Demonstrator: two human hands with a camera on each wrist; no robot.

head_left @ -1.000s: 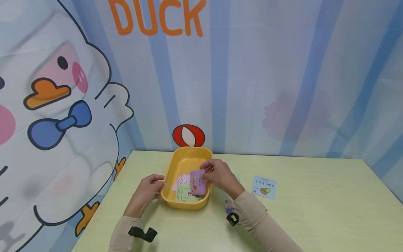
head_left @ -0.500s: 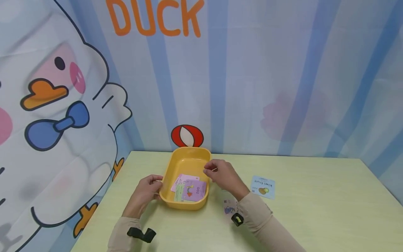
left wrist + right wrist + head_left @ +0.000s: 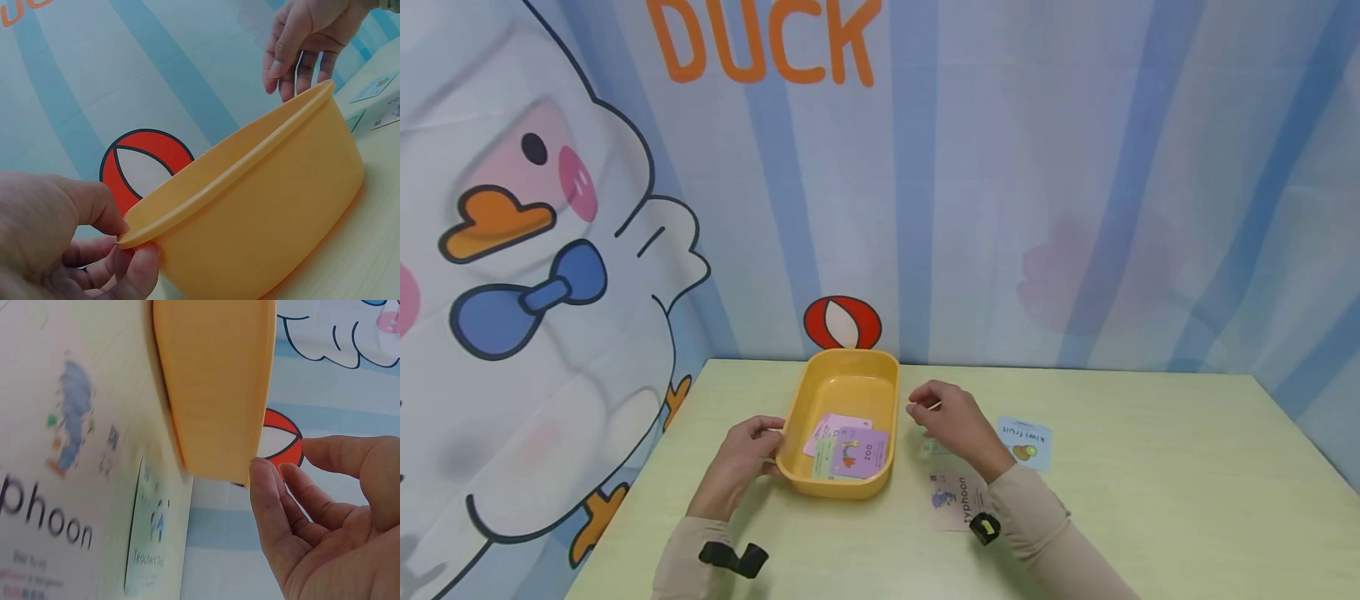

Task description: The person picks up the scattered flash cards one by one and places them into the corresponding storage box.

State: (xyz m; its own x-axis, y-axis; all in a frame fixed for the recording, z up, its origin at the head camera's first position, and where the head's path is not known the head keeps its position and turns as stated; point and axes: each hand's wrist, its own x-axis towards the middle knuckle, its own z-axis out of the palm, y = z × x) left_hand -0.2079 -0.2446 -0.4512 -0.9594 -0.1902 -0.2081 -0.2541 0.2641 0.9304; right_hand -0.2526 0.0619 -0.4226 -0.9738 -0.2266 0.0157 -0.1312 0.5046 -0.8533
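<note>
My left hand [image 3: 741, 462] pinches the rim of a yellow plastic basin [image 3: 262, 206] between thumb and fingers, at its left side. Inside the basin lie several word cards; a purple "zoo" card [image 3: 860, 452] is on top, over a green one [image 3: 823, 457] and a pink one [image 3: 838, 427]. To the right of the basin, my right hand [image 3: 958, 421] hovers over the table, its fingers loosely bent and holding nothing. Beneath and beside it lie a pale pink "typhoon" card [image 3: 953, 497], a green "Teachers' Day" card [image 3: 150, 531] and a blue "kiwi fruit" card [image 3: 1026, 442].
The pale yellow table [image 3: 1150, 483] reaches back to a fabric backdrop [image 3: 985, 208] with blue stripes. A large cartoon duck [image 3: 550, 333] is printed on its left part. Black straps [image 3: 733, 558] sit on both sleeves.
My right hand has let go of the purple "zoo" card, which now lies flat in the basin. It has drawn back right, off the basin. The left hand keeps its hold.
</note>
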